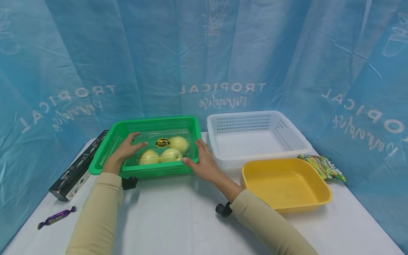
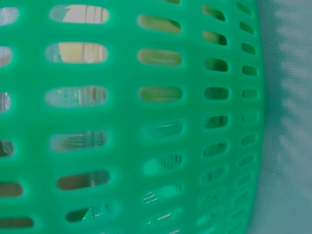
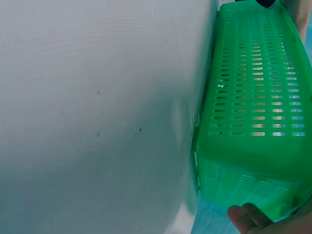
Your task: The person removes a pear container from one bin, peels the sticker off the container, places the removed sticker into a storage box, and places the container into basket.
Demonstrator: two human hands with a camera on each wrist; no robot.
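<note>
A green perforated plastic basket [image 1: 140,173] sits on the table at the back left. In it lies a clear plastic fruit box [image 1: 149,137] with a black and gold label, showing pale yellow round fruits [image 1: 171,155]. My left hand [image 1: 125,149] reaches over the basket's left front, thumb and fingers spread beside the box. At the basket's right front corner is my right hand [image 1: 206,163], fingers extended along the outer side and thumb towards the rim. Its fingertips [image 3: 243,214] show beside the basket wall in the right wrist view; the left wrist view holds mostly perforated wall [image 2: 122,117].
Right of the green basket stands a white perforated basket [image 1: 229,163], with a yellow tub [image 1: 287,186] in front. A green-yellow snack packet [image 1: 323,166] lies behind the tub. On the left are a long black box [image 1: 79,166] and a purple-wrapped candy [image 1: 56,217].
</note>
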